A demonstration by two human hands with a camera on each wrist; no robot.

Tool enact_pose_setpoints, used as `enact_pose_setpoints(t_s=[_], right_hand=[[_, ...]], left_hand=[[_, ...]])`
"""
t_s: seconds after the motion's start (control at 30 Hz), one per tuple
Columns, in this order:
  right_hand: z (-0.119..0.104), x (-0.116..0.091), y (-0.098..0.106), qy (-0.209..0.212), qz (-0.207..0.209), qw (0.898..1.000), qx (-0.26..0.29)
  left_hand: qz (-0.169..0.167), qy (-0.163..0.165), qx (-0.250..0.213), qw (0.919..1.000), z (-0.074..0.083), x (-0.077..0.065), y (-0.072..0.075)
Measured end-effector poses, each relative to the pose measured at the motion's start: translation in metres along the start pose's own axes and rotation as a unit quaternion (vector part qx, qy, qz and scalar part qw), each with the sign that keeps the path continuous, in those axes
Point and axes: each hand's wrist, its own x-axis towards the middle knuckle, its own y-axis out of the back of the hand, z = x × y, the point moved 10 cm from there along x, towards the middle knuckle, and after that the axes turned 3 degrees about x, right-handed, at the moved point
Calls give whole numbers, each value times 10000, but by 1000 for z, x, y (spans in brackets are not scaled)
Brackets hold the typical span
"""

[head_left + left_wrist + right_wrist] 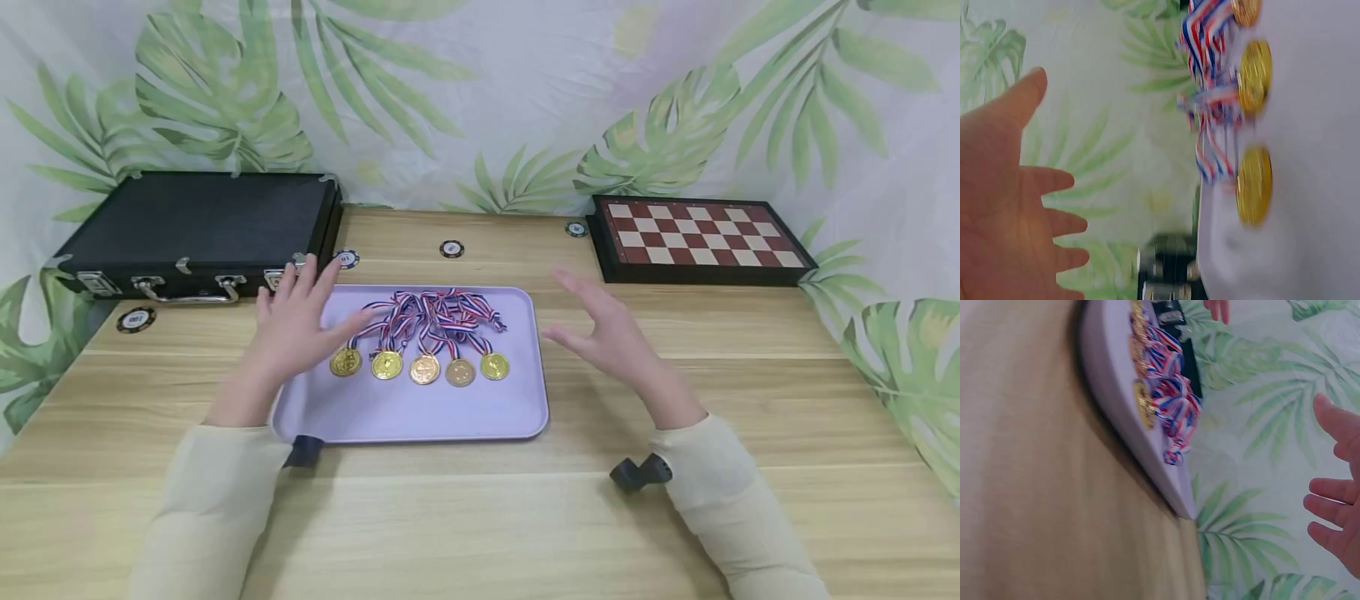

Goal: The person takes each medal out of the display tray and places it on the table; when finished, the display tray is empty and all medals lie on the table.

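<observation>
Several medals [424, 369] lie in a row on a pale lilac tray [420, 417], their red, white and blue striped ribbons [442, 317] bunched behind them. Some medals look gold, others more bronze. My left hand [296, 325] hovers over the tray's left side, fingers spread, holding nothing. Beyond the tray's right edge, my right hand [603, 329] is raised above the table, thumb apart from the fingers, also holding nothing. In the left wrist view a gold medal [1254, 185] appears blurred, apart from the left hand [1016, 219].
A black briefcase [202, 225] stands at the back left, a checkered board [701, 235] on a black box at the back right. Poker chips lie about: one chip [137, 320] at the left, another chip [452, 249] behind the tray. A leaf-patterned cloth [525, 100] hangs behind.
</observation>
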Motion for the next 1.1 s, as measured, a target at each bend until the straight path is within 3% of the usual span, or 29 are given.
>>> enact_pose_setpoints(t_s=[0.17,0.33,0.4,0.5,0.57,0.67,0.87,1.1], right_hand=[[1,-2,-37,-206,-771,9959,436],[4,-2,-83,-379,-1700,9828,619],[7,-1,-96,-382,-1849,9796,682],[9,1,-108,-327,-1896,9793,628],[12,1,-113,-325,-1881,9805,479],[17,0,-116,-434,-1820,9819,306],[15,-1,-118,-309,-1727,9845,-2],[11,-2,-122,-250,-1869,9811,-425]], left_hand=[[28,102,-692,9976,-37,-12,4],[-584,440,-1626,9840,-76,-22,-13],[-906,609,-1873,9762,-89,-25,-24],[-1113,752,-2070,9691,-102,-27,-36],[-1020,713,-2356,9639,-106,-25,-40],[-739,542,-2334,9680,-108,-22,-43],[-182,303,-1471,9885,-104,-18,-46],[466,85,-1186,9918,-98,-23,-42]])
